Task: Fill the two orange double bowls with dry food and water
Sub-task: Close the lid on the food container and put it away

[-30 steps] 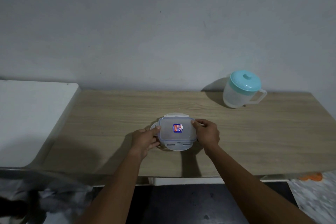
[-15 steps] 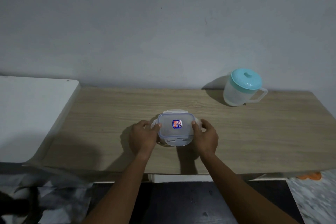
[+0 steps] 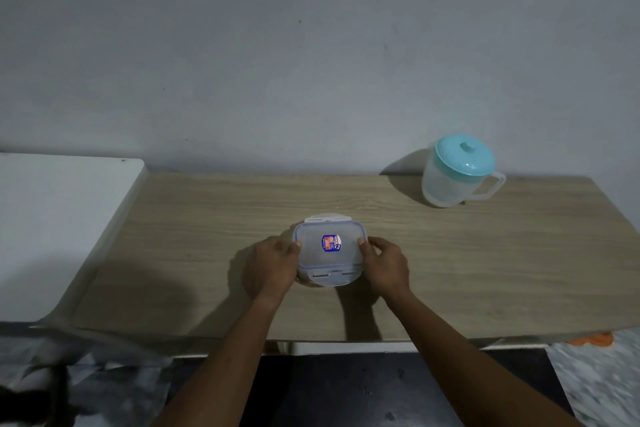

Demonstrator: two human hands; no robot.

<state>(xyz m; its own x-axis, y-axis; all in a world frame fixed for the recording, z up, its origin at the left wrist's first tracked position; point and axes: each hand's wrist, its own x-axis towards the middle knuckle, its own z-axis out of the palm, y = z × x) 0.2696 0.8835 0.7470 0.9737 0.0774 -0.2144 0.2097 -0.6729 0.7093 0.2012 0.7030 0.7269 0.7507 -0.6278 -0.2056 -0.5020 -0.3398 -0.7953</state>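
A clear plastic food container [image 3: 329, 250] with a blue-sealed snap lid and a small sticker stands in the middle of the wooden table [image 3: 485, 270]. My left hand [image 3: 272, 265] grips its left side and my right hand [image 3: 384, 265] grips its right side, thumbs on the lid's edges. A translucent water jug [image 3: 455, 172] with a turquoise lid and a side handle stands at the back right of the table. A small patch of something orange [image 3: 592, 339] shows on the floor past the table's front right corner; what it is cannot be told.
A white surface [image 3: 52, 229] adjoins the table on the left. A grey wall rises right behind the table. Dark floor lies below the front edge, with crumpled grey material [image 3: 86, 385] at the lower left and pale patterned floor at the lower right.
Both hands have kept hold of the container's sides. Over the last second the container shifted slightly away from the table's front edge. The jug has not moved.
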